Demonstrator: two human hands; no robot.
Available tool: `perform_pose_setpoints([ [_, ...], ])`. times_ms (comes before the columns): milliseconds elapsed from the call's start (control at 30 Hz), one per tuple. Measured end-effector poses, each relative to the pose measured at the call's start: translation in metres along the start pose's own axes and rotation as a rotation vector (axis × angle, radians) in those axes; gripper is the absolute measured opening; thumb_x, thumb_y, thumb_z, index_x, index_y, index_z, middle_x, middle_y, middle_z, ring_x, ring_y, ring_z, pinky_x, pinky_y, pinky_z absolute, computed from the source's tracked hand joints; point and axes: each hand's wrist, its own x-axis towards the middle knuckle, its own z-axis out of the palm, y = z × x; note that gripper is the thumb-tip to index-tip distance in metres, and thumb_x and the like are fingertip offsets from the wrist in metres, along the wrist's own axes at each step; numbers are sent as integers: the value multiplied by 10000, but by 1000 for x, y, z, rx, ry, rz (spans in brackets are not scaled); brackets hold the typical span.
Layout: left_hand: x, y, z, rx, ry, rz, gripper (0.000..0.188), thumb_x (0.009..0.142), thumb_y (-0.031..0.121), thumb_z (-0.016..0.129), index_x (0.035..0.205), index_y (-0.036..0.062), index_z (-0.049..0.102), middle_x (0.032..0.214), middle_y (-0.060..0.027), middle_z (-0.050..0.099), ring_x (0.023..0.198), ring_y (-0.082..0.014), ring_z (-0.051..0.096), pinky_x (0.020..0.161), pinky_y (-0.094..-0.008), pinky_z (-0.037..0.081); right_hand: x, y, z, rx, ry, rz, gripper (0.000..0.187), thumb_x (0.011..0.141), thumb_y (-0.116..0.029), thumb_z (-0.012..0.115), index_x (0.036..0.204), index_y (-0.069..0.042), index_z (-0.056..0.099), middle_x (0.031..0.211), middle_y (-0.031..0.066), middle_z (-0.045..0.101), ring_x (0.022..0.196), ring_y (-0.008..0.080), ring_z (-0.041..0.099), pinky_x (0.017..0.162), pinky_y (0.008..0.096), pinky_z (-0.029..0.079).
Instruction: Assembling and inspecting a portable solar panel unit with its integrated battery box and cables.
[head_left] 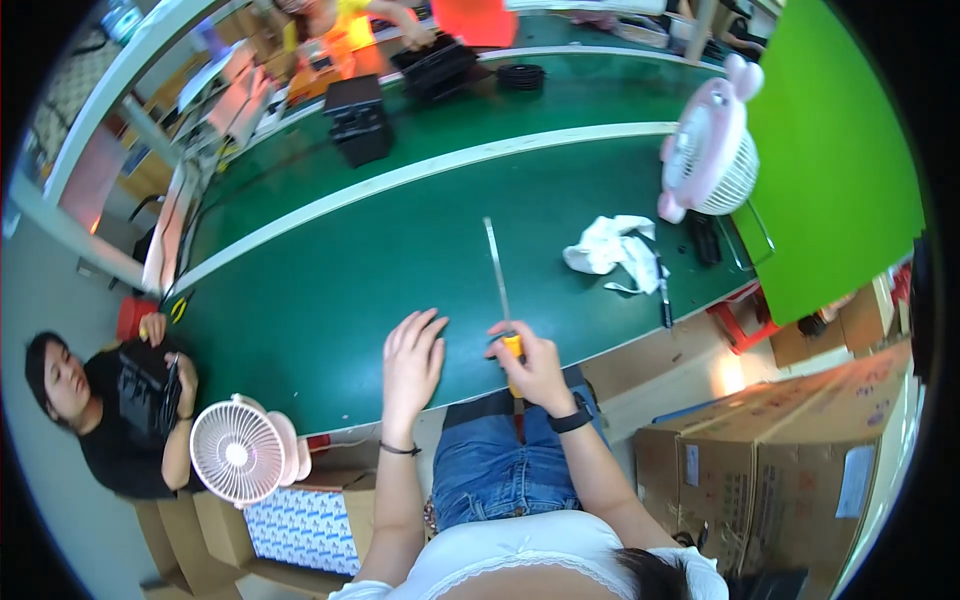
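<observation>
Gripped a screwdriver (513, 345) in the right hand (537, 366), with fingers clamped round its handle — pointed it across the green surface (330, 300) — and rested the left hand (411, 360) nearby, with fingers slightly apart.

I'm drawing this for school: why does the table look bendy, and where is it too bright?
In the head view, the fisheye lens curves the white strip across the green table and leaves black corners; in the head view, white glare shines on the floor near the cardboard boxes; in that same head view, the screwdriver in the right hand shows fairly clearly.
</observation>
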Motion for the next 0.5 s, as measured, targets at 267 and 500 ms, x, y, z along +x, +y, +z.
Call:
perform_pose_setpoints([
  [267,-2,-1,-3,-18,4,-16,287,921,141,616,1204,112,654,1306,-81,599,1263,-300,526,1067,-451,398,1,2,4,28,-2,6,175,953,-116,599,1114,-52,626,782,70,735,598,123,656,540,265,480],
  [500,-1,-5,-4,-64,0,-41,280,928,162,621,1202,121,662,1304,-79,617,1258,-297,538,1061,-442,407,1,2,4,31,-35,39,163,958,-110,594,1109,-52,617,791,70,738,640,130,672,581,264,500],
])
